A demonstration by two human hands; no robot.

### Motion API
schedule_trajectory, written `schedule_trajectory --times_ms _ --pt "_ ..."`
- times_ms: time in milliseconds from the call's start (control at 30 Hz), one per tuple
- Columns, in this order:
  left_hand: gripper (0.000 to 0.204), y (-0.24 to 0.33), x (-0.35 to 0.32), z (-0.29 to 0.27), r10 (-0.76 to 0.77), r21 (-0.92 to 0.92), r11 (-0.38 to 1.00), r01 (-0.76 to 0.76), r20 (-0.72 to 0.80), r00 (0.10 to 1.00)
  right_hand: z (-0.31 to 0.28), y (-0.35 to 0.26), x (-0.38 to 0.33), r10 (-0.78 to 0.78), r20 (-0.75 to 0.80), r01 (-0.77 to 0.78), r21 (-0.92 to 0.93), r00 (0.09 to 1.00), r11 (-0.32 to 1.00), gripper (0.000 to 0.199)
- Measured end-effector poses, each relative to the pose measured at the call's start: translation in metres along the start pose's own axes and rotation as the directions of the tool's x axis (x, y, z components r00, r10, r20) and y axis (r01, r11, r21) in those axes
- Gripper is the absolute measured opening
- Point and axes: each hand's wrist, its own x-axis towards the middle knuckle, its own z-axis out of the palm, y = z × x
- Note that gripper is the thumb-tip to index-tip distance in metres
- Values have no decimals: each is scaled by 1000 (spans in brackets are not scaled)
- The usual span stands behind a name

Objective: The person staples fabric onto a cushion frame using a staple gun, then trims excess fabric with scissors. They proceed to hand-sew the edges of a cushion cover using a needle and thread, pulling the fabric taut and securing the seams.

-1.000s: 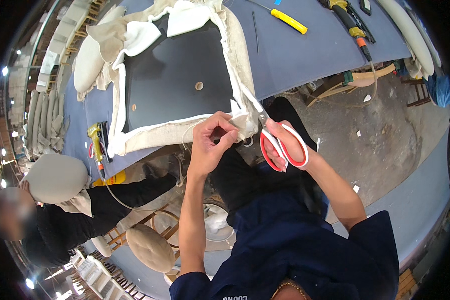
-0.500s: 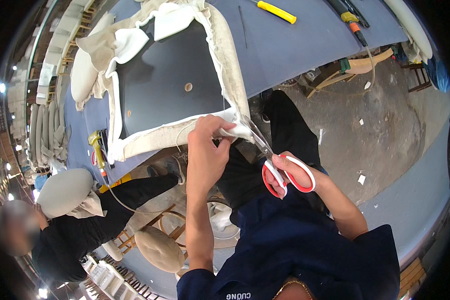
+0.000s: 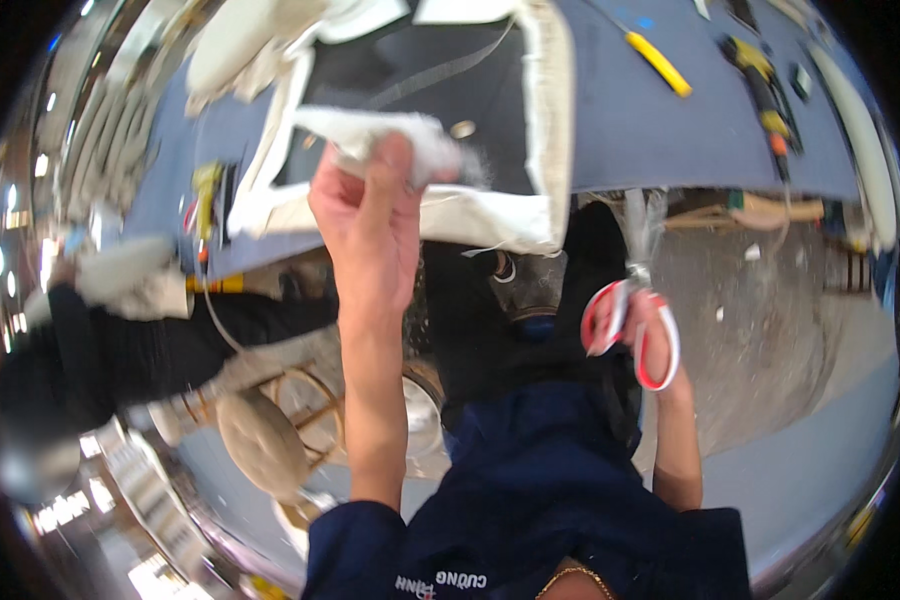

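Over the near part of a chair seat (image 3: 490, 212) with beige fabric edges and a black underside, my left hand (image 3: 375, 205) pinches a loose piece of white batting (image 3: 410, 140). Motion blurs the batting, and a thin wisp trails from its side. My right hand (image 3: 645, 335) holds scissors (image 3: 667, 345) with red and white handles out to the right, away from the seat. The blades point forward and are smeared, so how far apart they stand is hard to see. White lining shows along the seat's inner border.
A yellow-handled tool (image 3: 660, 65) and a yellow-black air tool (image 3: 760, 90) lie on the blue-grey table (image 3: 610, 140). Another air tool (image 3: 205, 195) lies at the left, its hose hanging down. A person in black (image 3: 130, 350) sits at the left beside a round-cushioned stool (image 3: 262, 440).
My left hand has lifted away from the seat's near right corner with the white batting, moving left and up. The scissors have left that corner and moved right.
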Motion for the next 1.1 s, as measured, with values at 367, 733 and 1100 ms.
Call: schedule_trajectory --times_ms 367,733,1100 --pt "11 -24 -290 -209 -362 548 472 691 -594 719 -299 -146 232 -609 -86 -87 -996 788 28 58" --pt "31 -67 -558 -382 -236 -202 627 752 -970 -64 -294 -160 274 -738 12 -198 -960 675 -197 57" --pt "75 4 -423 -441 12 493 -16 870 -870 493 -7 -40 105 -713 88 319 -927 696 196 51"
